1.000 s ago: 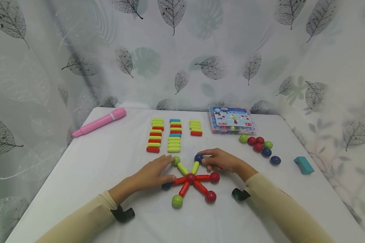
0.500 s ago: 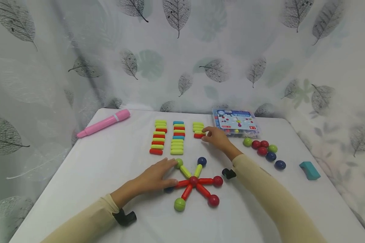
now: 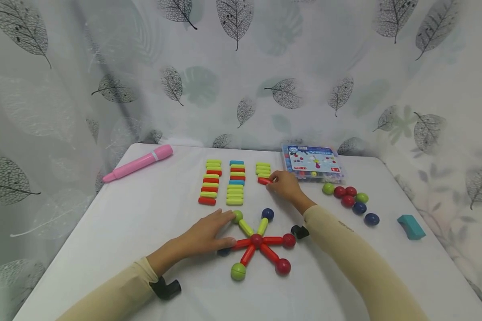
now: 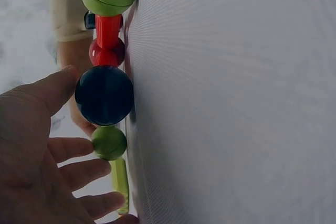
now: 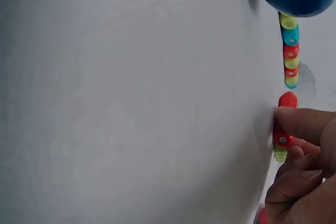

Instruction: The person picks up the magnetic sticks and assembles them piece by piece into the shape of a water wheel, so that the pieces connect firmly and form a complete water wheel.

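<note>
A star of red and yellow rods lies on the table around a red center ball [image 3: 256, 240], with colored balls on the rod ends. My left hand [image 3: 202, 234] rests at its left side with fingers spread, fingertips at a green ball [image 3: 237, 216] and thumb by a dark blue ball [image 4: 105, 95]. In the head view the hand partly covers that blue ball. Farther back, my right hand [image 3: 287, 185] pinches a red rod [image 5: 286, 121] between thumb and index finger, in front of a short stack of yellow rods [image 3: 263, 168]. Another dark blue ball [image 3: 268, 214] tops the star's upper right arm.
Two columns of rods, one on the left [image 3: 210, 183] and one in the middle [image 3: 235, 183], lie behind the star. A clear plastic box [image 3: 315, 162], loose balls [image 3: 348, 200] and a teal block [image 3: 411, 227] are at the right. A pink marker-shaped item [image 3: 138, 163] lies back left.
My right hand has left the star's dark blue ball, moved back to the short rod stack and taken hold of the red rod there. My left hand stays by the star.
</note>
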{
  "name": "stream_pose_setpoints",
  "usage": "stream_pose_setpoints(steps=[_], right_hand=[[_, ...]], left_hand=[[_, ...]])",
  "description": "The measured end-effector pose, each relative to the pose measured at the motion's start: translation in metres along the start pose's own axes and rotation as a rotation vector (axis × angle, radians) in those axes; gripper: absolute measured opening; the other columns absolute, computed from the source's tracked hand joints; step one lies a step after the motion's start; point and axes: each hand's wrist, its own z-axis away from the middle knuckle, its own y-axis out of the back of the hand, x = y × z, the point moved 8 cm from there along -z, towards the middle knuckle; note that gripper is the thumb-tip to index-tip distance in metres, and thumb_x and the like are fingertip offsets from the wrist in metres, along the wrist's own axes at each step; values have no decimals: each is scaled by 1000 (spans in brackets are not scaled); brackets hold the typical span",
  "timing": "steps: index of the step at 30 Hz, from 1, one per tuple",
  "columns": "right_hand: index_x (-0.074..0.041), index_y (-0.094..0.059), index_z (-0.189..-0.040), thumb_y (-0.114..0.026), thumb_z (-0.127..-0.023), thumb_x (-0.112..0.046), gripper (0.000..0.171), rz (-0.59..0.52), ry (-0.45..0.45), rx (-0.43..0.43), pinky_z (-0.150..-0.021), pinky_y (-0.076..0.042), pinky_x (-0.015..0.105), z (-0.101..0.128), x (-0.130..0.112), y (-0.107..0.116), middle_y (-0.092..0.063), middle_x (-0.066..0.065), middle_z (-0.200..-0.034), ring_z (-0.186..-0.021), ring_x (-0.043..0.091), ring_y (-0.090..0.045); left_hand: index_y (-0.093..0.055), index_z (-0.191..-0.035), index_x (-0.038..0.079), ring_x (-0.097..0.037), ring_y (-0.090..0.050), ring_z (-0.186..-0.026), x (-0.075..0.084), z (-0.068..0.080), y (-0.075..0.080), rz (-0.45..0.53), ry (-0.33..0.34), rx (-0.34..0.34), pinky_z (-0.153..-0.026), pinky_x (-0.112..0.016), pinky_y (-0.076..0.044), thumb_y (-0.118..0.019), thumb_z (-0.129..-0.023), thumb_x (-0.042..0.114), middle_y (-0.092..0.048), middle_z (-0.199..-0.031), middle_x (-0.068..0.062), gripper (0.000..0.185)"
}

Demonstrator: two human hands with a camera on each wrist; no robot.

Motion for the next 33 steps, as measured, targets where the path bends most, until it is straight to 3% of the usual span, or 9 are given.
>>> stream_pose_setpoints(steps=[4, 9, 15, 25, 33], right_hand=[[-8, -69, -115, -73, -93, -28, 30, -131, -90, -50, -78, -50, 31, 22, 13, 3, -63, 9, -107, -95, 25, -56], [-10, -72, -114, -74, -93, -32, 31, -320, -232, -144, -72, -46, 30, 85, 40, 5, -63, 10, -106, -92, 24, -53], [-7, -74, -111, -77, -90, -30, 32, -373, -245, -201, -70, -47, 28, 137, 52, -5, -66, 8, -105, -94, 22, -53], [-6, -75, -112, -76, -91, -29, 32, -434, -279, -163, -67, -46, 27, 143, 47, -17, -67, 8, -104, -91, 22, -54], [-6, -76, -111, -76, -91, -30, 32, -410, -256, -189, -67, -46, 27, 144, 43, -16, -69, 7, -102, -90, 22, -55]], left_hand=[[-42, -157, 21, -31, -27, -153, 1, 0, 0, 3, 6, 0, -115, -55, -39, -73, -91, 51, -43, -160, 0, 78], [-42, -157, 21, -31, -26, -154, 3, 1, 0, -2, 12, 1, -115, -55, -39, -73, -91, 50, -43, -160, 0, 78], [-42, -157, 20, -31, -26, -154, 5, 1, 1, -3, 12, 4, -115, -55, -39, -74, -91, 48, -43, -160, 0, 79], [-41, -157, 20, -31, -25, -154, 4, 1, -3, 16, 18, 1, -115, -55, -39, -74, -91, 48, -43, -160, -1, 79], [-42, -157, 20, -31, -25, -154, 4, 1, 0, 0, 15, 4, -115, -55, -40, -74, -90, 48, -43, -160, -1, 79]])
